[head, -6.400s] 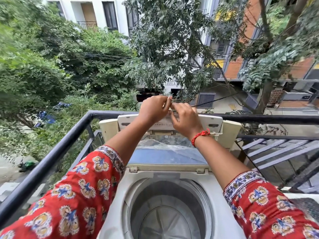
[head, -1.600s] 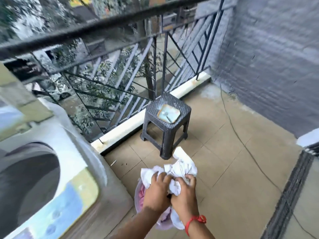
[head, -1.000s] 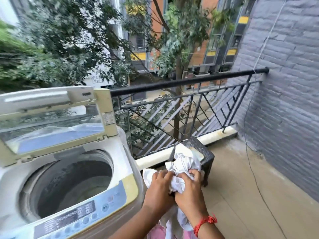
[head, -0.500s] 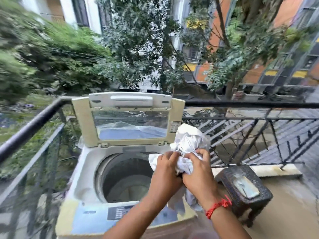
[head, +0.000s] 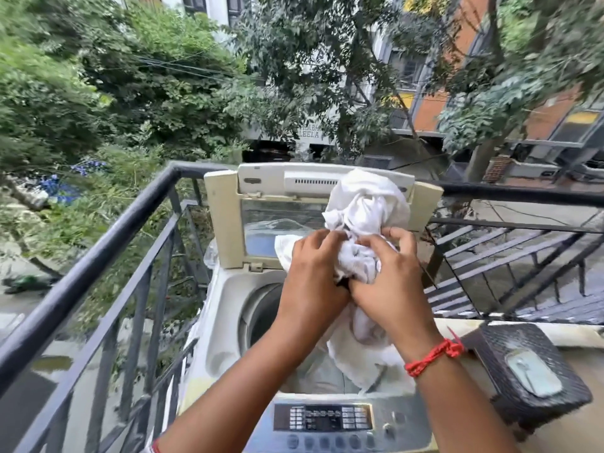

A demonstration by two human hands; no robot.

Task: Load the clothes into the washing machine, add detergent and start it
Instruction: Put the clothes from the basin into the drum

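Observation:
A top-loading washing machine (head: 225,308) stands on a balcony with its lid (head: 225,223) raised upright. A bundle of white clothes (head: 366,207) is held right above the open drum (head: 258,315), and part of the cloth hangs down into it. My left hand (head: 310,276) grips the bundle from the left. My right hand (head: 395,279), with a red thread at the wrist, grips it from the right. The control panel (head: 327,418) with its buttons lies at the machine's near edge.
A black metal railing (head: 98,250) runs along the left and behind the machine. To the right stands a dark woven stool (head: 500,341) with a small pale object (head: 532,374) on top. Trees and buildings lie beyond the railing.
Both hands lifted the white bundle from a pink tub on the floor and carried it left over the open drum. The view swung back to face the machine.

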